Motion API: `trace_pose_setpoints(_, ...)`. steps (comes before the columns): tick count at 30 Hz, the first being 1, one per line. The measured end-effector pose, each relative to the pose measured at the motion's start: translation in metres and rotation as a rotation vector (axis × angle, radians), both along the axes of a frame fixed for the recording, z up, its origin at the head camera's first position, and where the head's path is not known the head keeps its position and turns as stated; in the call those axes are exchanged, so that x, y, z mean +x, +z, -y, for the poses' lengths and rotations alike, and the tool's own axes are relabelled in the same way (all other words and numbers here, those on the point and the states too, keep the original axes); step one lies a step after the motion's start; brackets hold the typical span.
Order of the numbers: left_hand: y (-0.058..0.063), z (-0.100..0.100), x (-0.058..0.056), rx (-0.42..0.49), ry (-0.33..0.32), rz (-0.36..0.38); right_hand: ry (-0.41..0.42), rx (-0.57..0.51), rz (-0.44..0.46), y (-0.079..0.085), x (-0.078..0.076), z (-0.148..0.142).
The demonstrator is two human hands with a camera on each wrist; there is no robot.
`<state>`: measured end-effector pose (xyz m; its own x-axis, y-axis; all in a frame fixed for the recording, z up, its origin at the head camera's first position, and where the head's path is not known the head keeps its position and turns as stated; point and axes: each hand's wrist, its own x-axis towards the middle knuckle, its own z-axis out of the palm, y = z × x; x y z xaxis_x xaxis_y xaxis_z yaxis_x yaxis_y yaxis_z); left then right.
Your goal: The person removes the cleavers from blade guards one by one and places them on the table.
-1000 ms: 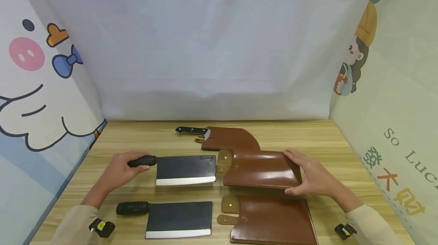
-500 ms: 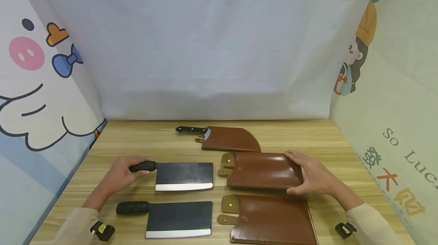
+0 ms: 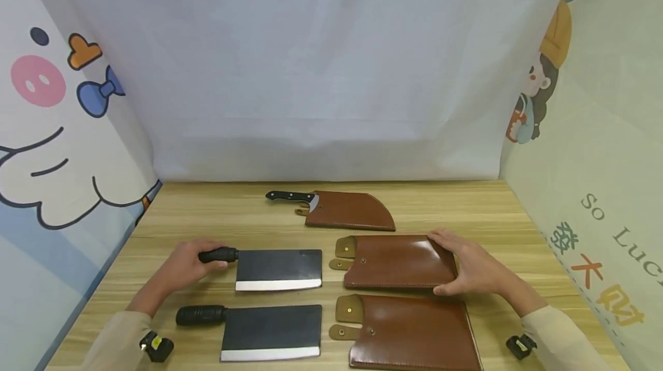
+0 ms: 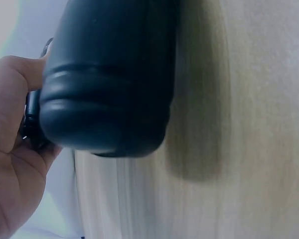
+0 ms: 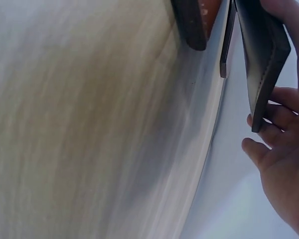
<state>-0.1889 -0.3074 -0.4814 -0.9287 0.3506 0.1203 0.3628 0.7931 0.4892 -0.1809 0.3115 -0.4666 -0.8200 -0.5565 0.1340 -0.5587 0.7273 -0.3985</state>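
Dark rectangular metal cleaver point(image 3: 279, 267), likely blade-heavy, best gripped, as by my left hand point(image 3: 187, 264), at the black handle point(image 3: 220, 254); slick-looking brown leather sheath point(image 3: 396, 262), pinched by my right hand point(image 3: 472, 266).

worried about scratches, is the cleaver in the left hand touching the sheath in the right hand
Apart. The head view shows bare table between the cleaver and the sheath, even at its strap.

Middle cleaver point(image 3: 279, 266): black handle point(image 3: 226, 254), charcoal blade, silver edge strip point(image 3: 279, 285) | front cleaver point(image 3: 271, 328): same colours | middle sheath point(image 3: 399, 262): reddish brown, olive-tan tabs point(image 3: 345, 245) | front sheath point(image 3: 414, 331): likewise | tabletop point(image 3: 445, 204): yellow-tan wood grain | right sleeve point(image 3: 564, 339): cream
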Motion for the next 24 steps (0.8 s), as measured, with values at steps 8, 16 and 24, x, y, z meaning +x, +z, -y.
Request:
trace_pose_setpoints(8, -0.005, 0.002, -0.004, -0.029, -0.028, -0.008, 0.011, 0.017, 0.04, -0.004, -0.002, 0.001)
trace_pose_setpoints(16, -0.009, 0.003, -0.004, -0.046, -0.027, 0.028, 0.012, 0.033, 0.051, -0.01, -0.003, 0.0)
trace_pose_setpoints(24, -0.006, 0.002, -0.008, -0.1, -0.034, 0.108, 0.016, 0.048, 0.056, -0.014, -0.005, -0.003)
